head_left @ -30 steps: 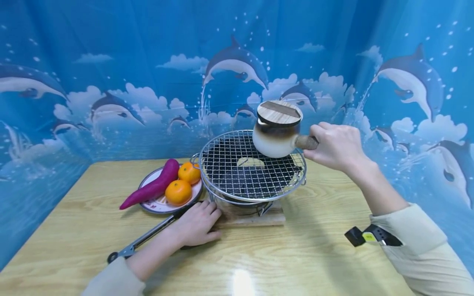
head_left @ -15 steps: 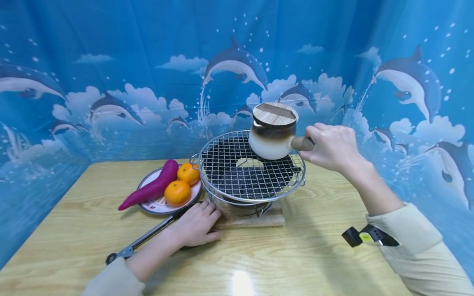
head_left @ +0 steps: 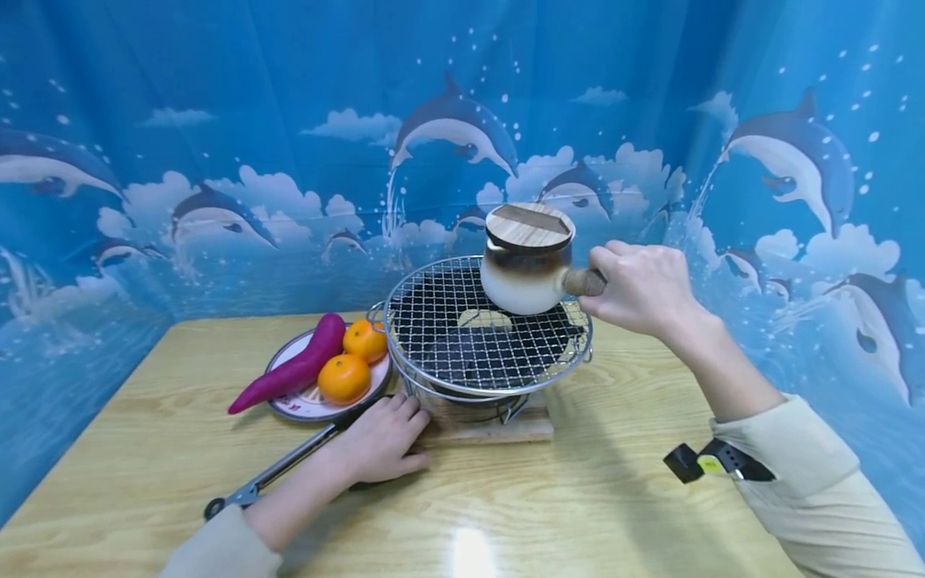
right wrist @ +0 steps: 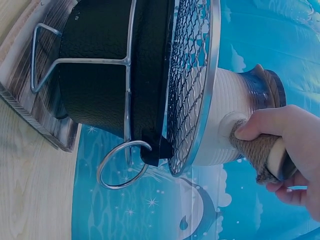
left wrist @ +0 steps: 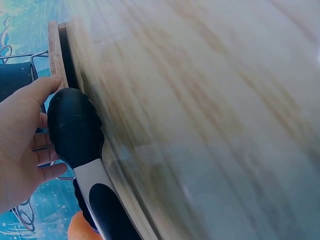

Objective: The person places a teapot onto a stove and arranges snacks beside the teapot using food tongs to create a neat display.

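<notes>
My right hand point(head_left: 639, 289) grips the twine-wrapped handle point(right wrist: 255, 150) of a small white-and-brown pot point(head_left: 520, 285). A wooden lid point(head_left: 530, 225) covers the pot. It is over the back right part of a round wire grill rack point(head_left: 433, 337); whether its base bears on the mesh I cannot tell. Under the rack is a black stove point(right wrist: 95, 100) on a wooden board point(head_left: 506, 431). With fingers relaxed, my left hand point(head_left: 386, 440) rests at the board's front left corner, its thumb touching the edge. Black-headed tongs point(left wrist: 75, 125) lie beneath that hand and forearm.
Left of the stove stands a plate point(head_left: 307, 411) bearing a purple sweet potato point(head_left: 296, 369) and two oranges point(head_left: 344, 379). The sweet potato overhangs the rim. A dolphin-print curtain point(head_left: 289, 120) closes off the back of the wooden table point(head_left: 614, 498).
My right hand has carried the pot slightly left and a little lower over the rack. The left hand stays at the board. The whole view has shifted slightly.
</notes>
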### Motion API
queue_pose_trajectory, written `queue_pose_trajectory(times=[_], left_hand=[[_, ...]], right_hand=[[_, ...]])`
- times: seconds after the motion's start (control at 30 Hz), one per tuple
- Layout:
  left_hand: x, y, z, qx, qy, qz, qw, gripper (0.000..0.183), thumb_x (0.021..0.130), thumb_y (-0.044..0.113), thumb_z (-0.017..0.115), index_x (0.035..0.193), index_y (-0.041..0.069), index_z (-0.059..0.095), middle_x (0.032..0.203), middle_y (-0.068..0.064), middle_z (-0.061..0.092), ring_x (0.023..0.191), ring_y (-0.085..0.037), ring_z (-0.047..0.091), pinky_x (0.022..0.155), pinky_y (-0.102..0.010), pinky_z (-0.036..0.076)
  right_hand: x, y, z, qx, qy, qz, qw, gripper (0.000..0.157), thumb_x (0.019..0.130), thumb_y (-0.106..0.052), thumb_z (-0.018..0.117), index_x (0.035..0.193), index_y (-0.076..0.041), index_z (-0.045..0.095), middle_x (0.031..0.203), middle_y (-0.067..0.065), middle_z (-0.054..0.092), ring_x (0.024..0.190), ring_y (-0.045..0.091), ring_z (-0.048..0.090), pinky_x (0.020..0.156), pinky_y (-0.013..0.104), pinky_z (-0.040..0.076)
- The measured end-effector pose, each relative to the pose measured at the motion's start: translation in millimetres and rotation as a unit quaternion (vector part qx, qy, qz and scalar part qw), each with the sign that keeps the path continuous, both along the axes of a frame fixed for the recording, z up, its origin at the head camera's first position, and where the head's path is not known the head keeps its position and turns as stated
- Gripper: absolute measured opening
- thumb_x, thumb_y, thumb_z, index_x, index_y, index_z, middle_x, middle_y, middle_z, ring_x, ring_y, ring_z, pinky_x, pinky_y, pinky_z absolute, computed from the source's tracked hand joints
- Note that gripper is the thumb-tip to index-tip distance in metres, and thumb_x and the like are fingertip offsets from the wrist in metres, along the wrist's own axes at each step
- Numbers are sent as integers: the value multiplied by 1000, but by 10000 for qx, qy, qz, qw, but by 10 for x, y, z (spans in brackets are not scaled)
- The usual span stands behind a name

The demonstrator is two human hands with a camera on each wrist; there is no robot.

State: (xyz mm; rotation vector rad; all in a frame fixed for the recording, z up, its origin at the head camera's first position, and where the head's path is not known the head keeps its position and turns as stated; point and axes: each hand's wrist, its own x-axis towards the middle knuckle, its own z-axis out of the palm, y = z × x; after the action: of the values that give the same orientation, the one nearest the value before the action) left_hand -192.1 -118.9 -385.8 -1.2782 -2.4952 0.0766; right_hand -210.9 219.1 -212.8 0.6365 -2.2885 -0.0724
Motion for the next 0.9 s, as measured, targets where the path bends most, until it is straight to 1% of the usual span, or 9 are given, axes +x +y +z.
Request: queue_pose_trajectory(times=[0.2, 0.53, 0.9], left_hand=[[3, -8, -9, -42, 15, 8, 10000, 48, 79, 51, 63, 99, 7, 58, 92, -7, 54, 83, -24, 51, 70, -36, 44], [1, -19, -13, -62, -20, 50, 10000, 48, 79, 50, 63, 101, 7, 58, 94, -8, 54, 85, -24, 51, 72, -37, 44], [-2, -13, -23, -35, -24, 47, 10000, 47, 79, 50, 64, 99, 8, 59, 92, -7, 54, 83, -24, 51, 70, -36, 44]], right_hand=[[0, -18, 0, -12, -3, -13, 10000, 26, 62, -24, 71, 63, -15, 46, 57, -3, 41, 43, 16, 33, 38, 33, 24], [-5, -46, 22, 49, -46, -18, 10000, 21, 63, -23, 70, 66, -13, 52, 58, -2, 44, 43, 16, 34, 37, 32, 24], [6, -64, 41, 110, -257, -132, 9995, 21, 65, -23, 70, 67, -13, 51, 60, -2, 45, 45, 17, 37, 38, 33, 26]])
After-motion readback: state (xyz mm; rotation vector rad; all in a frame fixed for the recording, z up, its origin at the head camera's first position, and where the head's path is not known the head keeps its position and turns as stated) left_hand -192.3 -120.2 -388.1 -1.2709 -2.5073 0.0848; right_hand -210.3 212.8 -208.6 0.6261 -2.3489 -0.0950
